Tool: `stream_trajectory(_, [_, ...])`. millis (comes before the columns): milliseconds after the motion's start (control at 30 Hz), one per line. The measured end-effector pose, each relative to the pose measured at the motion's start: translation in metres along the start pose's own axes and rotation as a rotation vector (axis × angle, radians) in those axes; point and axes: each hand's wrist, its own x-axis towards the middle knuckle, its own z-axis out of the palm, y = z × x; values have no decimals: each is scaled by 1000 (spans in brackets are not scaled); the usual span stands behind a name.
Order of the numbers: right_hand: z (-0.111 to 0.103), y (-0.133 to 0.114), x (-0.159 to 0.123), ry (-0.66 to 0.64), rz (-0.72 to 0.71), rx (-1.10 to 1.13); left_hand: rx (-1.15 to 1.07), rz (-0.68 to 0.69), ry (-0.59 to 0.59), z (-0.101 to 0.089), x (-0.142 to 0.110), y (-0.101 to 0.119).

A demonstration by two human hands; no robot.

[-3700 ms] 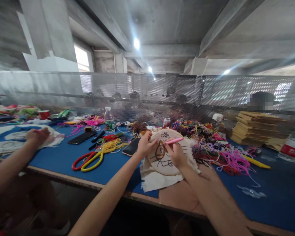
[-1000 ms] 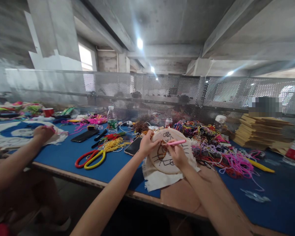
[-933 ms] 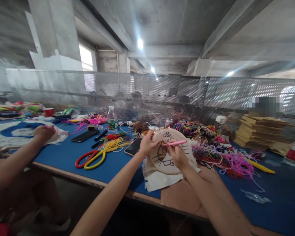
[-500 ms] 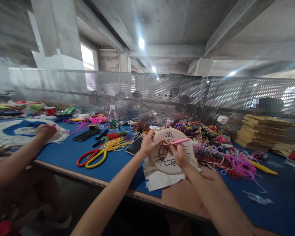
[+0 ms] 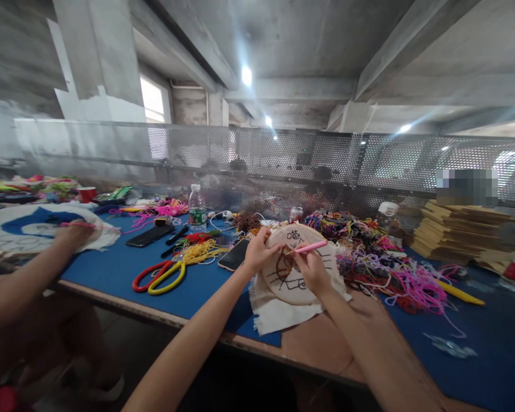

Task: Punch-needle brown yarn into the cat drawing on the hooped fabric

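Observation:
A round embroidery hoop point(image 5: 289, 296) holds off-white cloth with frayed edges, drawn with black lines and partly worked in brown thread. My left hand point(image 5: 258, 252) is closed around the hoop's upper left edge, its fingers reaching onto the cloth. In my right hand point(image 5: 312, 270) a pink punch needle point(image 5: 313, 246) is pinched, its tip pointing left at the brown stitching near the left fingertips. Whether the tip is in the cloth is too small to tell. A phone point(image 5: 235, 256) lies just left of my left hand.
Red-and-yellow-handled scissors point(image 5: 167, 278) and a black phone point(image 5: 150, 235) lie left on the blue table. Tangled yarn point(image 5: 405, 280) heaps at right, by a yellow pen-like tool point(image 5: 461, 292). A bottle point(image 5: 197, 209) stands behind. At far left, a co-worker's hand point(image 5: 75, 233) works on another hoop.
My right hand and the punch needle have shifted slightly left and down over the cloth. The co-worker's hand has moved a little left, and their hooped cloth lies at a different tilt.

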Motion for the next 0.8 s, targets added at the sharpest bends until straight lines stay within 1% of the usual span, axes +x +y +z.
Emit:
stream_trajectory(167, [2, 0, -2, -2, -48, -41, 10, 11, 1, -1, 0, 1])
stream_trajectory(333, [7, -4, -3, -7, -155, -156, 32, 17, 5, -1, 0, 3])
stream_trajectory(433, [12, -10, -4, -60, -165, -236, 40, 10, 23, -2, -1, 6])
stream_trajectory(533, [15, -13, -3, -59, -175, -316, 32, 12, 22, -2, -2, 9])
stream_trajectory(600, [14, -12, -3, -72, -165, -292, 32, 8, 19, -2, -2, 8])
stream_trajectory(700, [11, -10, -4, -113, -104, -167, 38, -2, 23, 0, -1, 4])
stream_trajectory(800, [7, -9, -5, -76, -58, -76, 24, -8, 20, 1, 0, 0])
